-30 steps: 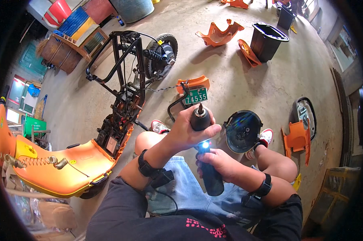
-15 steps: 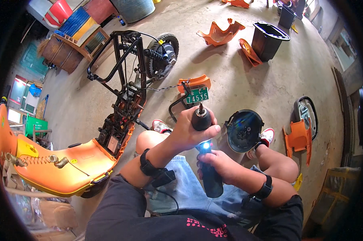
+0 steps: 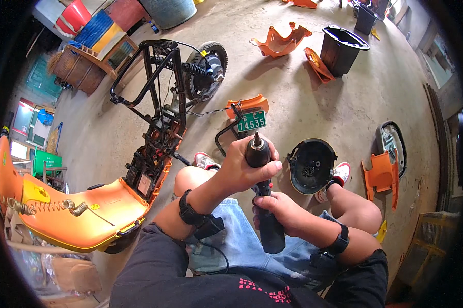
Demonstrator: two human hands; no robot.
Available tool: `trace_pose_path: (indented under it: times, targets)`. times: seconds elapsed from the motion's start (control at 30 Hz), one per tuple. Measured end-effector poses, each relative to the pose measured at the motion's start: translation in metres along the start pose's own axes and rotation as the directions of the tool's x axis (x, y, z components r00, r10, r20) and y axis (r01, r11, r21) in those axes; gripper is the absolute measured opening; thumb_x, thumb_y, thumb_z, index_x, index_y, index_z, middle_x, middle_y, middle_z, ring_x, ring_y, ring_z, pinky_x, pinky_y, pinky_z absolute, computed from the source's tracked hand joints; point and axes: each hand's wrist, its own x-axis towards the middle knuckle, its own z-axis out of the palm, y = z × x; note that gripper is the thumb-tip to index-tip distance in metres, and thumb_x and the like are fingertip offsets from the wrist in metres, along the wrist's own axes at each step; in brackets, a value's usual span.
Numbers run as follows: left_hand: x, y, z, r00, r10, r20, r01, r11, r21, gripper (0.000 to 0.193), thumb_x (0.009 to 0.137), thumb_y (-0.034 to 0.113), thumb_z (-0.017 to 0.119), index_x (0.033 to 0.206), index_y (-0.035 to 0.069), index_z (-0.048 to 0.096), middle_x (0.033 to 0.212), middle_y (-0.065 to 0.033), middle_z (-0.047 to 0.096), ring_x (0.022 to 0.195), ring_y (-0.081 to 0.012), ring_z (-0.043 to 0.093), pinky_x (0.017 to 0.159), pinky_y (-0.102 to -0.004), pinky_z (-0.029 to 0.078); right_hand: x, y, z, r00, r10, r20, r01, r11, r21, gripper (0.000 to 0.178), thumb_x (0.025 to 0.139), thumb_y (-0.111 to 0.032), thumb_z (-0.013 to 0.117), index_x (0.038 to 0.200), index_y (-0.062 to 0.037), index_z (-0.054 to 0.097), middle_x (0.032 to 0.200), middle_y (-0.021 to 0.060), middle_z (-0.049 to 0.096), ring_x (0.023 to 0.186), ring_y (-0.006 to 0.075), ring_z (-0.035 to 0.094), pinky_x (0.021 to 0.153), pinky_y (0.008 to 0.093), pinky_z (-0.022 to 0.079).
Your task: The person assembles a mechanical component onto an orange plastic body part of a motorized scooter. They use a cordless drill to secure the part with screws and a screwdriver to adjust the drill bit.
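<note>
A cordless drill sits upright over the lap of a person seated on a concrete floor, gripped at both ends. The left hand is wrapped tightly around the chuck at the top, thumb across its front, with a short bit poking out above the fingers; the right hand is closed around the dark handle lower down, near the trigger. The tool looks rigid and fairly heavy toward its base, with a hard plastic body; the handle appears to be the sure place to hold it, while the round chuck looks the more slippery part.

Just beyond the knees lies a round black housing, hollow side up, with small fittings visible inside. Near it, an orange bracket carrying a green plate rests on the floor. A stripped black scooter frame with one wheel stands to the left, touching a large orange body panel on which coiled springs lie.

Farther off, a black bucket-shaped tub stands upright; its inside is in shadow and what it holds cannot be told. Loose orange panels lie beside it, and another orange piece sits at the right, near a black-rimmed part.
</note>
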Motion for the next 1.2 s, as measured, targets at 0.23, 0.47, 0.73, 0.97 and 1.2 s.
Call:
trace_pose_path:
  times: [0.23,0.47,0.73,0.97,1.2]
  targets:
    - [0.005,0.01,0.009,0.985,0.018,-0.174,-0.036,0.994,-0.106,0.026,0.082,0.022,0.077,0.088,0.005,0.058,0.075,-0.0001,0.061,0.067,-0.0049,0.057,0.061,-0.0217,0.047,-0.001,-0.003,0.001,0.999,-0.01,-0.039,0.011,1.0,0.017,0.026,0.088,-0.027,0.064,0.093,-0.0025,0.055,0.082,0.0071,0.059,0.069,0.0213,0.064,0.065,0.0352,0.053]
    - [0.003,0.005,0.006,0.988,-0.071,-0.137,0.076,0.997,0.032,0.019,0.082,0.013,0.072,0.09,0.003,0.057,0.075,-0.0062,0.065,0.07,-0.0124,0.066,0.065,-0.0264,0.054,0.0,0.006,0.002,0.999,-0.007,-0.042,0.007,1.0,0.015,0.03,0.086,-0.03,0.064,0.09,-0.0022,0.053,0.076,0.0063,0.057,0.063,0.0183,0.062,0.06,0.0333,0.052]
    - [0.007,0.0,0.014,0.977,-0.114,-0.18,0.112,0.994,-0.018,0.019,0.085,0.013,0.072,0.09,0.004,0.056,0.076,-0.0046,0.064,0.07,-0.0119,0.065,0.065,-0.026,0.053,0.0,0.007,0.003,0.997,-0.023,-0.067,0.026,0.999,0.043,0.036,0.087,-0.036,0.064,0.09,-0.0022,0.054,0.076,0.0078,0.059,0.065,0.0186,0.062,0.063,0.0318,0.052]
    - [0.012,-0.007,0.008,0.978,0.065,-0.199,-0.114,0.963,-0.245,0.022,0.093,0.023,0.065,0.099,0.006,0.052,0.085,-0.007,0.062,0.082,-0.0157,0.063,0.077,-0.0327,0.052,-0.004,-0.006,-0.001,0.972,-0.155,-0.178,0.132,0.982,-0.138,0.037,0.091,-0.037,0.063,0.095,-0.0025,0.053,0.082,0.0069,0.059,0.072,0.0182,0.062,0.068,0.0335,0.052]
    - [0.023,-0.001,0.001,0.897,0.334,-0.288,-0.441,0.711,-0.548,0.029,0.102,0.041,0.04,0.096,0.014,0.047,0.089,-0.0045,0.054,0.095,-0.0266,0.057,0.096,-0.0526,0.043,-0.021,-0.02,-0.001,0.847,-0.502,-0.178,0.512,0.859,0.012,0.046,0.09,-0.03,0.064,0.122,-0.0018,0.047,0.108,0.0112,0.061,0.084,0.0208,0.067,0.072,0.0334,0.053]
